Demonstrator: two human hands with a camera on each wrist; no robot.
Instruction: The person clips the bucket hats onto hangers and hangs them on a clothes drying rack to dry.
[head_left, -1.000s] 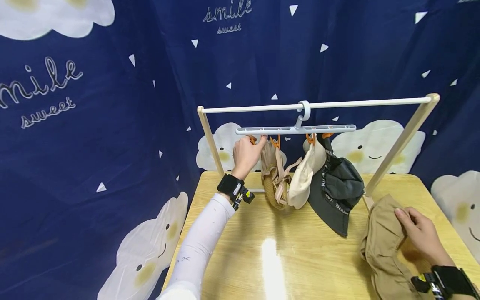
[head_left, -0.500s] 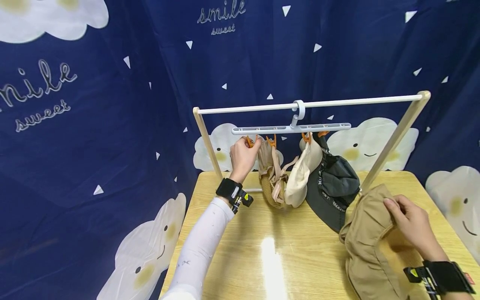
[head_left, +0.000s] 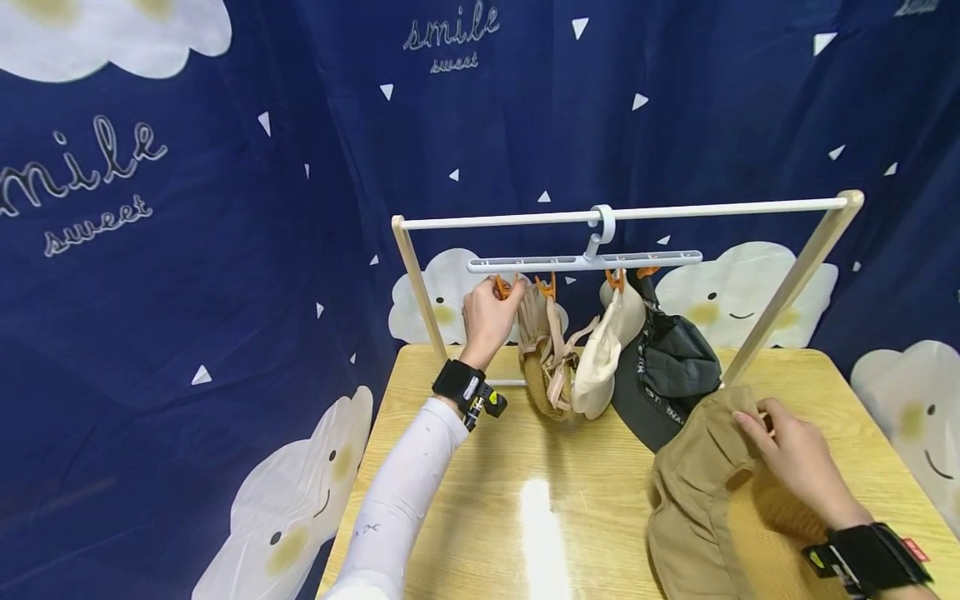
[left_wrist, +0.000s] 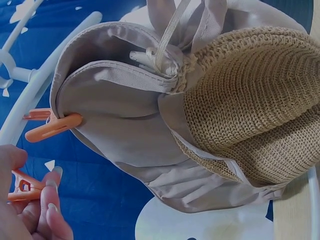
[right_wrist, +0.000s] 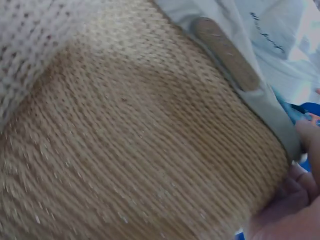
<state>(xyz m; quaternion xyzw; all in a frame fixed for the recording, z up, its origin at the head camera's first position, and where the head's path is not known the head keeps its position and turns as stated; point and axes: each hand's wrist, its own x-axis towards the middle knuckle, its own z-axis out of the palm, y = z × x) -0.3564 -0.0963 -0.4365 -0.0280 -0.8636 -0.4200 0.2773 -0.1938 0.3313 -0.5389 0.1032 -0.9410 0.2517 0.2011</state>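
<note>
In the head view, my left hand [head_left: 489,318] pinches an orange clip [left_wrist: 27,189] under the left end of the pale hanger [head_left: 540,264]. No cloth shows in that clip. Beside it, another orange clip [left_wrist: 55,127] grips the brim of a hanging beige sun hat [left_wrist: 250,100] with a woven crown. My right hand [head_left: 798,458] holds a tan sun hat [head_left: 693,492] by its brim at the table's right side. The right wrist view is filled by this hat's woven crown [right_wrist: 150,130], with the thumb and fingers at its band.
A cream hat [head_left: 597,367] and a black cap [head_left: 678,358] also hang from the hanger. The hanger hooks over the white bar [head_left: 720,210] of a wooden-legged rack on the wooden table [head_left: 465,508]. A dark blue curtain [head_left: 247,275] stands behind.
My right hand has moved left, bringing the tan sun hat closer to the rack, where it now overlaps the black cap. My left hand stays at the clip.
</note>
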